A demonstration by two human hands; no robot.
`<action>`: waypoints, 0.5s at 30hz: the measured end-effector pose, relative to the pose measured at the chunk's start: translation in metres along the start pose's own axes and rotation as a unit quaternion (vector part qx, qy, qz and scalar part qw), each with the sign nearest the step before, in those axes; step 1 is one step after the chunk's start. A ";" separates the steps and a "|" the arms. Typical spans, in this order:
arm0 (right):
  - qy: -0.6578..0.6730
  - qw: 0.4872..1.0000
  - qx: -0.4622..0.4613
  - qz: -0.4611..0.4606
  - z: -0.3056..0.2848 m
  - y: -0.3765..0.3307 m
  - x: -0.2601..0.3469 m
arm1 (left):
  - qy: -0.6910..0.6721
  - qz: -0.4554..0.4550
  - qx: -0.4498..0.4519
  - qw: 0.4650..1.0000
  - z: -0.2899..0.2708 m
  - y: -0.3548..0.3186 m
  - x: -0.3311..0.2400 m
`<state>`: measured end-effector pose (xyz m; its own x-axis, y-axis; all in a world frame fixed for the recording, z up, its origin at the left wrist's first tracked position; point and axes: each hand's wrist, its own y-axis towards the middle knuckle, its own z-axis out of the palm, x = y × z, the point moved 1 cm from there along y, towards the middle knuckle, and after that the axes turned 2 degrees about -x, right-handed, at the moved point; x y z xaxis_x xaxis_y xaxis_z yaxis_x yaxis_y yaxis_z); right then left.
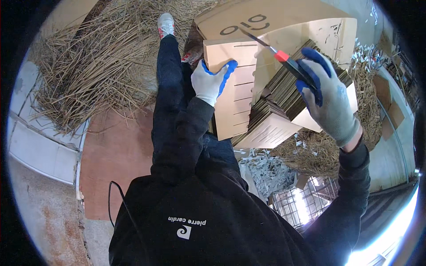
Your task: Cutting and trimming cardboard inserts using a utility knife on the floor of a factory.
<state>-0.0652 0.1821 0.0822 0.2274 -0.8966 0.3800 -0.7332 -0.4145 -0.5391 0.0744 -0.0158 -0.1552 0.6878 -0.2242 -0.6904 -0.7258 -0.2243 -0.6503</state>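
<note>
My right hand [326,95], in a white and blue glove, is wrapped round the black handle of a knife [290,64]. The knife has a red collar and a thin, pointed metal blade, which reaches up and left in front of the large cardboard box [301,15]. My left hand [209,84], gloved alike, grips the left edge of a slotted cardboard sheet [239,95], its thumb flat on the face. A row of short dark slits crosses that sheet. Packed stacks of cardboard pieces [284,84] stand just right of it, below my right hand.
Loose straw [102,66] is heaped at the upper left, beside my outstretched leg. A reddish-brown board [117,164] lies on the floor. Shredded paper [268,173] and a wire grid [306,199] are at the lower right, with more straw [370,102] beyond the box.
</note>
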 end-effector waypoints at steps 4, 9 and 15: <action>-0.099 0.992 0.079 0.025 0.001 -0.002 0.002 | -0.011 -0.031 0.014 0.999 0.004 0.002 0.012; -0.178 0.983 0.049 0.007 0.007 0.005 0.008 | 0.011 -0.007 0.002 1.000 0.003 0.001 0.011; -0.169 0.983 0.063 0.007 0.013 0.009 0.007 | -0.020 -0.055 0.024 0.998 0.005 0.001 0.011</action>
<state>-0.0617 0.1698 0.0701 0.4341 -0.8940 0.1112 -0.6571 -0.3987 -0.6397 0.0813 -0.0133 -0.1654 0.7630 -0.1630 -0.6255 -0.6464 -0.1988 -0.7366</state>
